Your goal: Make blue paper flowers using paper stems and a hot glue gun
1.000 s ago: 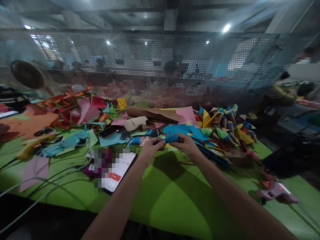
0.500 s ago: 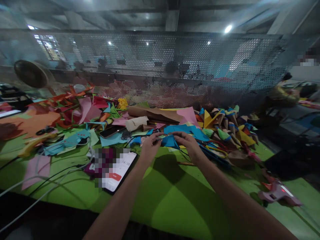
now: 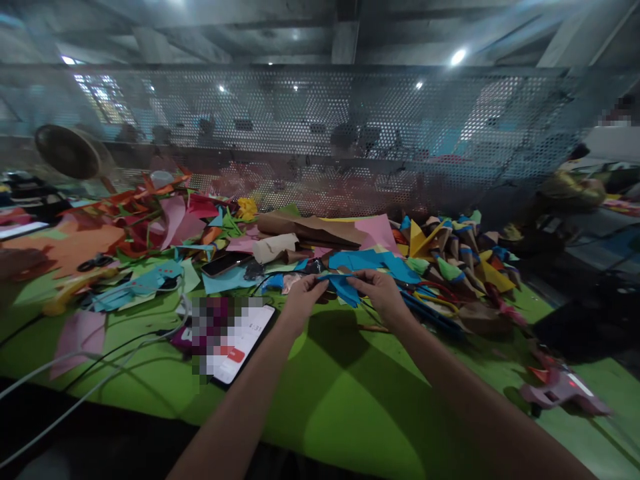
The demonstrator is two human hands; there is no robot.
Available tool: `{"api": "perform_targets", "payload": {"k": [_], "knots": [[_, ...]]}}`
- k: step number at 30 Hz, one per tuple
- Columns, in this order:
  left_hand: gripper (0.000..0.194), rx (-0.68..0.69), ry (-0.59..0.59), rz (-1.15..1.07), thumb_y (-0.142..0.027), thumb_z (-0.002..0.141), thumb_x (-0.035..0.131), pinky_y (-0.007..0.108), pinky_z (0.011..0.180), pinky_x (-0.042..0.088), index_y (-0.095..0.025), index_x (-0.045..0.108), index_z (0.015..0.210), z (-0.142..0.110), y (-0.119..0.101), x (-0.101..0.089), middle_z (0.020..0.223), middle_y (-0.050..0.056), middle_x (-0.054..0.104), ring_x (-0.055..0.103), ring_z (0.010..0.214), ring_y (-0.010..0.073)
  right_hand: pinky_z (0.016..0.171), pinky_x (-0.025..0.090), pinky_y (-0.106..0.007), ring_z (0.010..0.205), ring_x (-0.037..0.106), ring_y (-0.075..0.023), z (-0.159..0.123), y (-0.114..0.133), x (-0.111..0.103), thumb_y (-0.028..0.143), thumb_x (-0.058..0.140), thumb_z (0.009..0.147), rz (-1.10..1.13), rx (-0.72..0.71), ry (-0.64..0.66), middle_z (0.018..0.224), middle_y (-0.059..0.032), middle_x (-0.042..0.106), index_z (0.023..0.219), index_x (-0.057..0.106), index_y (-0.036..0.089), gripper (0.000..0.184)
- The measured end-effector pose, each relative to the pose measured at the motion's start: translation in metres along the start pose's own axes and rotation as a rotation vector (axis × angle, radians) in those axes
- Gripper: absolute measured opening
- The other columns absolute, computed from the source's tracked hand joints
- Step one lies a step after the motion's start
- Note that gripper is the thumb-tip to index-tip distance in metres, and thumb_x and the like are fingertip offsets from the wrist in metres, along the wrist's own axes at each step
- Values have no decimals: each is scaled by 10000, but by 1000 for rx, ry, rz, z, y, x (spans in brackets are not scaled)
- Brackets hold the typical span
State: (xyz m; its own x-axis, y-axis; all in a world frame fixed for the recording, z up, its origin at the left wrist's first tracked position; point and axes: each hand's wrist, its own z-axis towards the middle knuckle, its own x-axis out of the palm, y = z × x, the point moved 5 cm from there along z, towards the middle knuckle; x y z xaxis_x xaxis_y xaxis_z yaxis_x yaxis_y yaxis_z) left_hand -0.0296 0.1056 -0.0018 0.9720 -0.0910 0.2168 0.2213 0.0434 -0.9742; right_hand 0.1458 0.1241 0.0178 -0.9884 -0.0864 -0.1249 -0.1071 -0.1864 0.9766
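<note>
Both my hands pinch a small piece of blue paper (image 3: 344,288) above the green tabletop (image 3: 320,413). My left hand (image 3: 300,303) grips its left end between thumb and fingers. At the right end, my right hand (image 3: 383,293) is closed on the same piece, which hangs down in a flap between them. Just behind lie more sheets of blue paper (image 3: 375,262). Scissors with red and yellow handles (image 3: 435,297) lie to the right of my right hand, partly hidden. A lit phone (image 3: 247,343) rests left of my left forearm.
A glue gun (image 3: 565,390) lies at the right, another yellow one (image 3: 75,293) at the left among cables. Coloured paper scraps (image 3: 175,220) pile up behind, with folded paper cones (image 3: 450,250) at the back right. A perforated metal screen (image 3: 300,133) closes off the back.
The blue paper has turned in my fingers: its broad face was toward me, and now its upper edge is pulled between both hands with a flap hanging. My hands stay nearly in place.
</note>
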Motion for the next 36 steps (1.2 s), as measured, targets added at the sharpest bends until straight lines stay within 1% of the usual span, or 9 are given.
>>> {"api": "perform_targets", "payload": {"k": [3,7,16,20,22,27,33,34,36], "knots": [[339,29,-7,34,-463,717,754,271,630,541,-146,690,817,0,-2,-1,675,17,694,663,629,147,582,430,-309,575,536,-156,-2,3,0,508,814,603,-16,-10,0,649,-10,649,748,693,180,378],[317,38,7,70,-469,768,690,278,626,539,-152,690,773,-1,-2,1,619,18,679,643,602,149,553,397,-294,562,513,-151,-3,5,-2,494,814,602,-62,-36,-17,609,8,613,700,663,185,357],[210,40,57,123,-376,796,634,259,649,515,-170,677,792,-6,-8,6,685,16,670,628,675,145,519,311,-272,542,445,-134,-3,5,-4,481,807,636,-163,-85,-33,563,39,519,642,581,201,360],[231,84,67,151,-402,804,635,253,647,514,-177,674,842,-6,-10,8,699,-4,640,610,672,135,515,294,-268,537,418,-125,-4,7,-3,497,794,648,-177,-92,-22,559,45,492,635,558,203,377],[258,112,50,157,-428,802,644,257,631,519,-177,673,850,-5,-13,8,682,-13,620,592,637,129,511,289,-264,536,402,-119,-5,7,-1,510,788,651,-175,-94,-7,559,49,476,629,550,203,389],[281,136,0,216,-453,786,673,269,603,511,-174,680,747,-5,-17,5,619,-10,588,571,611,142,523,314,-260,542,412,-118,-4,5,3,545,753,673,-165,-99,37,572,42,488,631,552,202,401],[333,110,-34,189,-493,744,698,257,612,510,-166,696,809,-1,-10,-2,693,6,643,592,657,147,542,333,-251,559,448,-122,-4,3,6,528,653,779,-246,-111,81,588,28,517,675,622,181,364],[351,101,-67,175,-502,722,714,257,607,508,-157,692,787,0,-10,-6,682,9,644,588,644,146,540,326,-247,561,447,-121,-3,2,6,518,626,806,-271,-113,76,585,30,506,671,620,180,364],[376,102,-197,108,-504,666,751,244,577,488,-150,682,771,2,-12,-18,662,4,643,571,607,134,537,320,-240,560,449,-118,-1,-1,4,481,573,856,-327,-111,58,586,34,494,678,614,178,354]]}}
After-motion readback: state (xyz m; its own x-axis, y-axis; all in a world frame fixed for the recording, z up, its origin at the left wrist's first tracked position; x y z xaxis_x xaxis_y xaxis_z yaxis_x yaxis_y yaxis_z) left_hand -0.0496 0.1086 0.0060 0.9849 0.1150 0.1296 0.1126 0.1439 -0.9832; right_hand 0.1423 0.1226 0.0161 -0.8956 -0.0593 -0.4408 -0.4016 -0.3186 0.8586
